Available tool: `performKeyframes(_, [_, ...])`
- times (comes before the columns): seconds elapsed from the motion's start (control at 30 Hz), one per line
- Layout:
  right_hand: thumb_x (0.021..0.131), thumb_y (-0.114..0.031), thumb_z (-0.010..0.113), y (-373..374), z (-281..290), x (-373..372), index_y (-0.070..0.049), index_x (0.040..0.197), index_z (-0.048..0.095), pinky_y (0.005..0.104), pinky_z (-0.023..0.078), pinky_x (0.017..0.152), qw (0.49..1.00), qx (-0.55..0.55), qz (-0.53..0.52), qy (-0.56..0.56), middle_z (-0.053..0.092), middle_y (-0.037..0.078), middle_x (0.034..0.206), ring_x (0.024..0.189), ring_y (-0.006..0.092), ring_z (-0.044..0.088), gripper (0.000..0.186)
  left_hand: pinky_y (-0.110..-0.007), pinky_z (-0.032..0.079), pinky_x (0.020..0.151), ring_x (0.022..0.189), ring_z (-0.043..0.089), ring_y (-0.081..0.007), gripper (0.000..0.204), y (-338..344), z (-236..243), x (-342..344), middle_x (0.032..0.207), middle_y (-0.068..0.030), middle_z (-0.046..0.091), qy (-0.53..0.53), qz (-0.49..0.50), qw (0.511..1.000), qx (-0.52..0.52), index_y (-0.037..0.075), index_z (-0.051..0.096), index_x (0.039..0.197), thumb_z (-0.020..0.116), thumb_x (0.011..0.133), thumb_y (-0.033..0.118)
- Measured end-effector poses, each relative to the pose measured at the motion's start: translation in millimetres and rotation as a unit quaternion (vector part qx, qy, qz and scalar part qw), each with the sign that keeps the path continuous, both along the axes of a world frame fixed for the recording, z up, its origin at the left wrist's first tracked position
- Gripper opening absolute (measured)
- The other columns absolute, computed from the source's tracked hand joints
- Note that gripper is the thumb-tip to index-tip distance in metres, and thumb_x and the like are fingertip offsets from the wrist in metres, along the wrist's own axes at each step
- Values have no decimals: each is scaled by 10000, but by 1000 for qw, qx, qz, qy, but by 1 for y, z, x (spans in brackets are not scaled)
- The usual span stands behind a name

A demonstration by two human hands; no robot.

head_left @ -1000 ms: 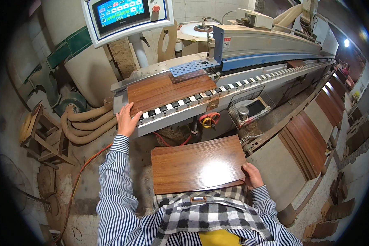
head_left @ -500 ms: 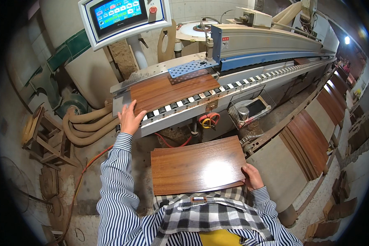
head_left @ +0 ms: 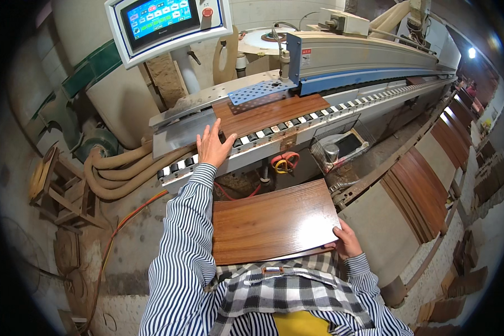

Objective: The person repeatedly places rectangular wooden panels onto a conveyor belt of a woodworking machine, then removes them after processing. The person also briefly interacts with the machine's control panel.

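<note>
A brown wood-grain board (head_left: 274,116) lies on the roller edge of a long machine (head_left: 369,61), its far part under a blue perforated plate (head_left: 260,92). My left hand (head_left: 214,147), fingers spread, is at the board's left end; whether every fingertip touches is hard to see. Low in front of me, a second wood-grain board (head_left: 269,224) is tilted, a shiny glare on its right half. My right hand (head_left: 346,241) grips its right edge, thumb on top and the other fingers partly hidden below. Whether more boards lie beneath it, I cannot tell.
A control screen (head_left: 161,19) with a red button stands at upper left. Hoses (head_left: 117,173) and a wooden stool (head_left: 61,187) are at left. A wire basket (head_left: 341,143) hangs on the machine's front. On the right, a rack (head_left: 381,224) carries several boards.
The board on the machine has slid right, further under the blue plate. My left hand has moved right along with it. The right hand still grips the lower board, with little movement.
</note>
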State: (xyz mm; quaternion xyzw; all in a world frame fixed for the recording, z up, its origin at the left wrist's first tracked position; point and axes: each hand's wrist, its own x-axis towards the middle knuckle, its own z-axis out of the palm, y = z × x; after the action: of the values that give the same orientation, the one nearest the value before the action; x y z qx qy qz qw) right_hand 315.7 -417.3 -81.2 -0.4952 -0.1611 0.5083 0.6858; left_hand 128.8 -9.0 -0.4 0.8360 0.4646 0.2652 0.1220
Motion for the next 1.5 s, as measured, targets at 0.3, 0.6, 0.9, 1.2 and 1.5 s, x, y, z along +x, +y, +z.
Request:
performKeyframes(0.3, [919,-155,538,-9,-5,3,16,1407,327,309,596,661,993,104,-35,48,600,133,1180,869,200,672,559,-344,379,1029,1267,468,-221,555,-18,6,-77,1352,-182,493,-328,-165,923,-117,24,386,1390,600,912,208])
performKeyframes(0.6, [949,-181,512,87,41,6,-101,1434,327,306,580,695,984,164,-20,66,592,74,1205,921,188,651,525,-478,177,1135,1385,272,-331,631,-87,34,-155,1451,-139,390,-4,-176,984,37,112,463,1359,645,829,403])
performKeyframes(0.9, [960,-254,530,169,50,-5,-71,1374,395,402,507,931,960,182,12,214,534,181,1277,1117,321,575,472,-513,102,1141,1388,274,-308,604,-43,3,-164,1458,-133,382,69,-33,995,64,133,468,1355,578,870,476])
performKeyframes(1.2, [918,-142,565,51,-18,14,30,1271,486,301,492,818,892,-26,-140,-428,624,134,1114,944,197,610,401,-605,78,1106,1325,352,-294,633,-4,5,-121,1398,-135,439,54,69,995,52,104,553,1265,613,815,545])
performKeyframes(1.5, [917,-289,584,-1,-72,-5,45,1158,575,341,460,882,885,-176,-135,-410,651,165,1050,970,247,609,412,-528,129,1115,1290,361,-296,655,7,4,-104,1353,-127,467,41,82,993,70,102,581,1229,649,768,563])
